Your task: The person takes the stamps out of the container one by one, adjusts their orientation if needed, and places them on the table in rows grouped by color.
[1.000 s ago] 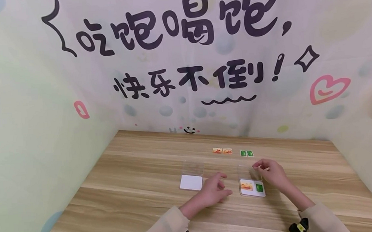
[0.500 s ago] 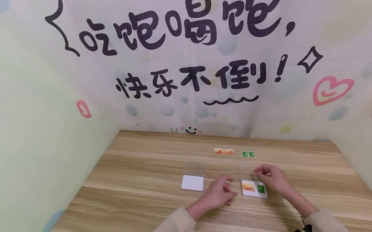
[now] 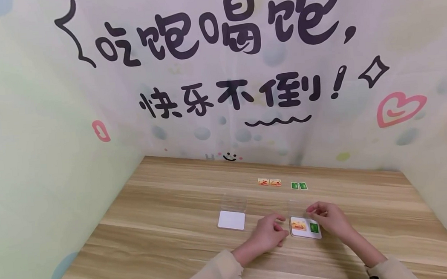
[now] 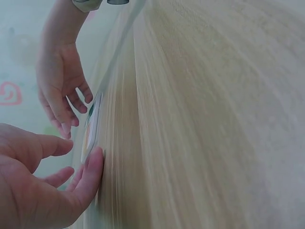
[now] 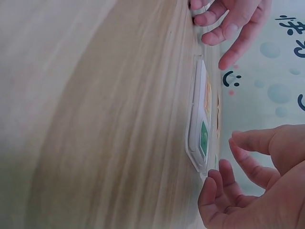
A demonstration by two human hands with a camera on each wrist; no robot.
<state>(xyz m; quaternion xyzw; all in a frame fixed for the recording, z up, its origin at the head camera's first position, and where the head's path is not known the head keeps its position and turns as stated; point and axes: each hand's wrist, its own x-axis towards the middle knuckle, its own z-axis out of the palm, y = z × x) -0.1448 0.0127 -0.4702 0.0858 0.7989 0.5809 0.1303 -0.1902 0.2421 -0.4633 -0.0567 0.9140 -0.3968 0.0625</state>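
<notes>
A white card (image 3: 306, 232) lies in a clear, hinged plastic case with its transparent lid (image 3: 296, 206) folded back. On the card sit an orange picture sticker (image 3: 298, 225) and a smaller green sticker (image 3: 314, 228). My left hand (image 3: 267, 233) is left of this case, fingers loosely bent; in the left wrist view a fingertip (image 4: 95, 157) reaches the case's near edge. At the opposite side, my right hand (image 3: 330, 219) has relaxed fingers by the case's corner. In the right wrist view its thumb and index tips come close together, with nothing visible between them.
Left of my hands, a second clear case holds a plain white card (image 3: 231, 220), its clear lid (image 3: 233, 202) folded back. Farther away lie two orange stickers (image 3: 269, 182) and two green stickers (image 3: 299, 186). A printed cloth wall (image 3: 192, 137) closes off the table's back.
My left hand has moved right, up to the stickered card's case. My right hand has come slightly down toward me along the lid's right side. The cards and stickers stay in place.
</notes>
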